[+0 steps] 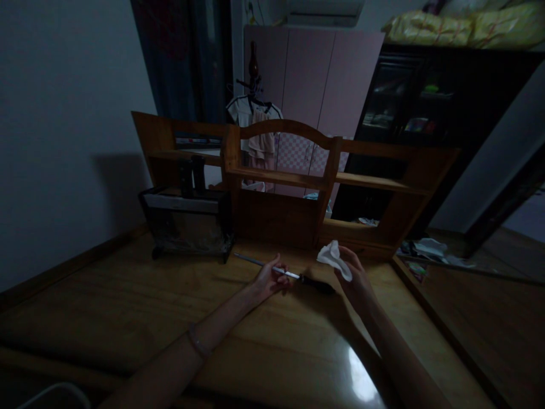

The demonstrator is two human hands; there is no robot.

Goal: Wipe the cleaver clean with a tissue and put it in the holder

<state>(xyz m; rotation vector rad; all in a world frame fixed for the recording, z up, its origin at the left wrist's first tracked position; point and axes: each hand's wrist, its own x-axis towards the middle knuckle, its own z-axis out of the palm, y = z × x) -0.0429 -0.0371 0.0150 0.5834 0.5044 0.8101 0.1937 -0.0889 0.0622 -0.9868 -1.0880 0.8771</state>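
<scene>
My left hand [269, 279] is closed around the metal rod of a sharpening steel [317, 284]. The thin rod points to the far left, and its black handle extends to the right, past my fingers. In my right hand [356, 279] is a crumpled white tissue [333, 259], gripped between thumb and fingers. The tissue is above and right of the black handle, apart from it. At the back left stands a knife block [187, 227] with a dark frame and a see-through front; black handles [193, 176] stick up from its top.
A wooden shelf unit [281, 179] runs along the back of the glossy wooden table [238, 352]. The wall [76, 130] borders the table at left, and a raised edge [443, 329] runs down its right side. Behind are pink wardrobes [310, 85] and a clothes stand [254, 62].
</scene>
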